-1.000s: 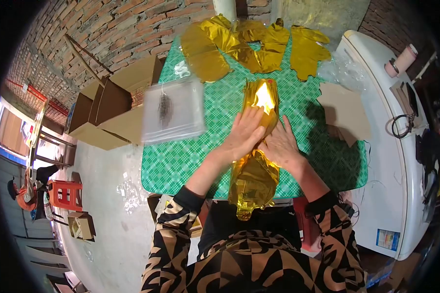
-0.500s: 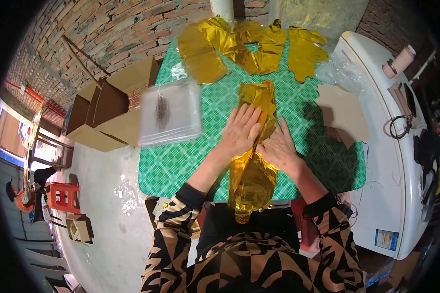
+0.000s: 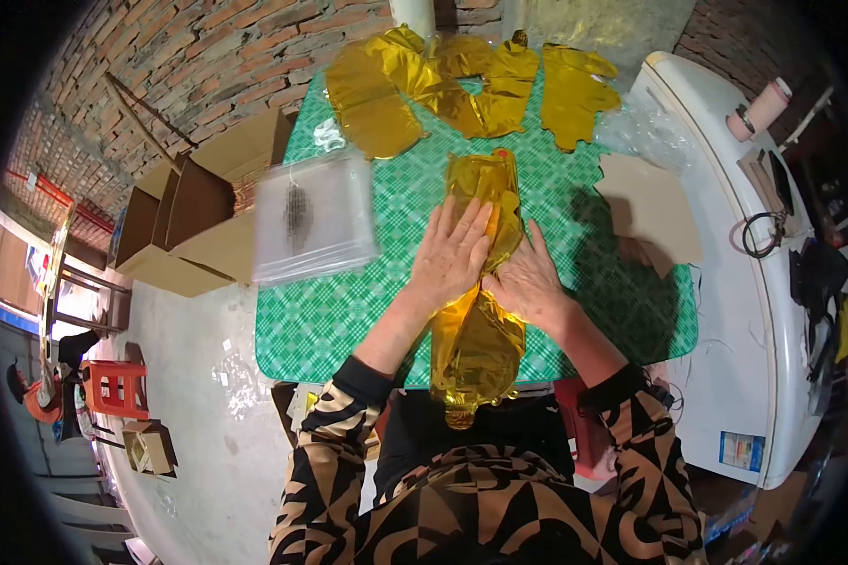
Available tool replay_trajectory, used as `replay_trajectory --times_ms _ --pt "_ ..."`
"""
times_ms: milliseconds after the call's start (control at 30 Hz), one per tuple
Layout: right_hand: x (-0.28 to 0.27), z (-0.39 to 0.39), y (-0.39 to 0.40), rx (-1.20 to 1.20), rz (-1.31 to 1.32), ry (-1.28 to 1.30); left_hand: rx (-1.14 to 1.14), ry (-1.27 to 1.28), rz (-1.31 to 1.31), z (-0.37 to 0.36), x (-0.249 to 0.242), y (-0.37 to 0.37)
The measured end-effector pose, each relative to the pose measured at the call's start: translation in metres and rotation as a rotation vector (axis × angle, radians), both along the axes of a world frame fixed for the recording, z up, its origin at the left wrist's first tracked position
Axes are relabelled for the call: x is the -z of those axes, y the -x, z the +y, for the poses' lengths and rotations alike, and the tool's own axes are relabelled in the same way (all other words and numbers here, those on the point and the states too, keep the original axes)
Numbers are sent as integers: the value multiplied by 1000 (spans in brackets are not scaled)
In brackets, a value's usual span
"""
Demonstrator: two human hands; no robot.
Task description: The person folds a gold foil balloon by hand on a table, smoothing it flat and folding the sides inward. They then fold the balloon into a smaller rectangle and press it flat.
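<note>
A deflated gold foil balloon (image 3: 478, 353) lies lengthwise on the green checked tabletop (image 3: 330, 325), its lower end hanging past the near edge. My left hand (image 3: 450, 262) rests flat across its middle, palm down with fingers stretched out. Beside it, my right hand (image 3: 528, 284) is pressed against the balloon's right side, thumb towards the left hand and fingers pointing away from me. The foil is creased and partly folded between the hands. A small red spot (image 3: 502, 153) shows at the far end.
More flat gold foil balloons (image 3: 375, 111) lie along the far edge. On the left are a stack of clear plastic bags (image 3: 334, 212) and an open cardboard box (image 3: 203, 247). A torn cardboard piece (image 3: 652, 212) lies right, beside a white appliance (image 3: 735, 377).
The view has shifted slightly, so the table and the things on it appear a little further left. Both hands stay on the foil balloon, with the left one still flat.
</note>
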State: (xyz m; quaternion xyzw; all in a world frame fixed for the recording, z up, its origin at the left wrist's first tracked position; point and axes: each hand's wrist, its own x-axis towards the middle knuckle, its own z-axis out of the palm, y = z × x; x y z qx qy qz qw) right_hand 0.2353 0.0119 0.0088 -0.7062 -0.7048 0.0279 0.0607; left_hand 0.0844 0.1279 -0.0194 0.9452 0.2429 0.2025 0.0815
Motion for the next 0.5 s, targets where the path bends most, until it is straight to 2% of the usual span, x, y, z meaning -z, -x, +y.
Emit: replay_trajectory --times_ms 200,300,400,500 --pt "-2 1 -3 -2 23 60 -15 64 0 -2 -6 0" --pt "-4 3 -6 -4 78 109 11 39 -113 -1 -2 -1" --pt "-12 3 -5 24 10 188 12 45 -112 -1 -1 -1" --pt "-4 1 -1 51 9 79 10 23 -106 -2 -2 -1"
